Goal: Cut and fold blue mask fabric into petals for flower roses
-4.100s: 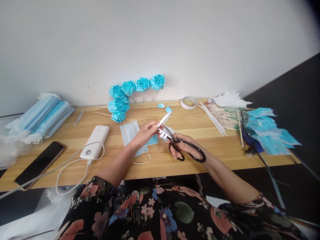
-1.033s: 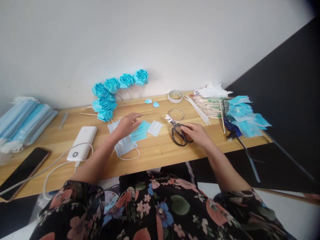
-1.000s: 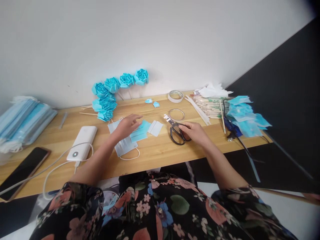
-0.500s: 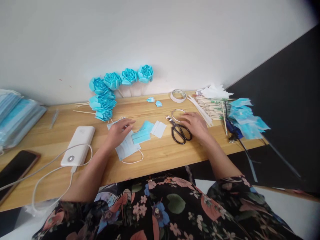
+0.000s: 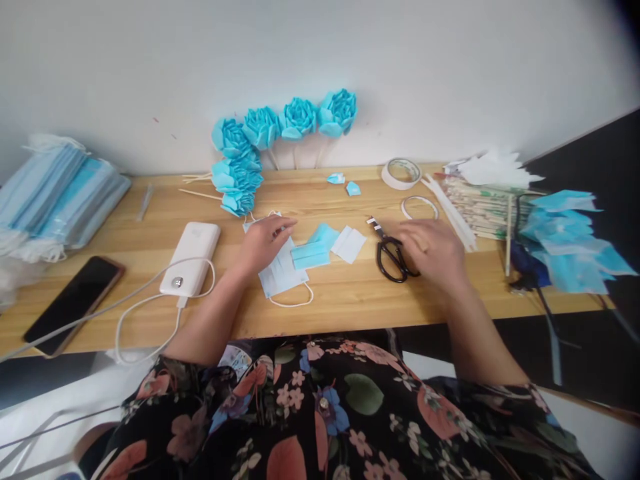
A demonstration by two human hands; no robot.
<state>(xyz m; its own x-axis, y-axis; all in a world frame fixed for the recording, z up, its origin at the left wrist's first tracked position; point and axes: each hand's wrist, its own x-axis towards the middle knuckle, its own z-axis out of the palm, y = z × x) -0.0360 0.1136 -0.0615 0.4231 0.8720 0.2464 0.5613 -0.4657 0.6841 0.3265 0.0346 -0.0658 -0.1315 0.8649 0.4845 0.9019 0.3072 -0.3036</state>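
My left hand point(image 5: 267, 245) rests on a pale blue face mask point(image 5: 284, 279) whose ear loop lies toward me. Its fingers are loosely bent and apart, with nothing visible in them. Beside it are cut pieces of blue mask fabric point(image 5: 311, 253) and a small pale folded piece point(image 5: 349, 244). My right hand point(image 5: 434, 250) lies over the right side of the black-handled scissors point(image 5: 391, 261), fingers stretched out; I see no grip on them. Just beyond that hand sits a thin white ring point(image 5: 419, 207). Two small blue scraps point(image 5: 353, 189) lie farther back.
Blue fabric flowers on sticks point(image 5: 299, 119) lean against the wall. A tape roll point(image 5: 401, 173), bundled sticks point(image 5: 480, 207) and blue cut pieces point(image 5: 575, 243) are to the right. Stacked masks point(image 5: 65, 193), a phone point(image 5: 74, 305) and a cabled power bank point(image 5: 191, 259) stand left.
The camera view has turned left and down, shifting the tabletop right and up in the picture. My right hand covers more of the scissor handles. My left hand stays on the mask.
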